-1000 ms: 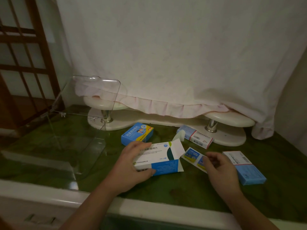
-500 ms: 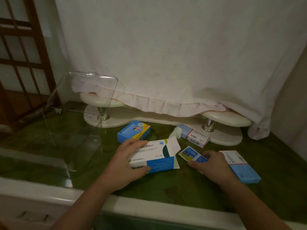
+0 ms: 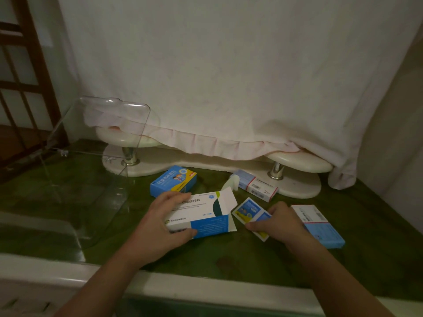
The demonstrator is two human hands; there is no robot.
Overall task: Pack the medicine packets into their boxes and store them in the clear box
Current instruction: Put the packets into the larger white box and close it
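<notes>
The medicine packet [image 3: 248, 212], blue and yellow, lies flat on the green table [image 3: 229, 261], its near end pinched between thumb and fingers of the right hand [image 3: 280, 225]. Just left of it sits the white and blue box [image 3: 206, 216], end flap open towards the packet, the left hand [image 3: 163, 225] curled round its other end. Behind lie a blue and yellow box [image 3: 174, 180] and a red-striped white box [image 3: 257, 185]; a pale blue box [image 3: 320, 227] lies beside the right hand. The clear box [image 3: 114, 133] stands open at the table's left
</notes>
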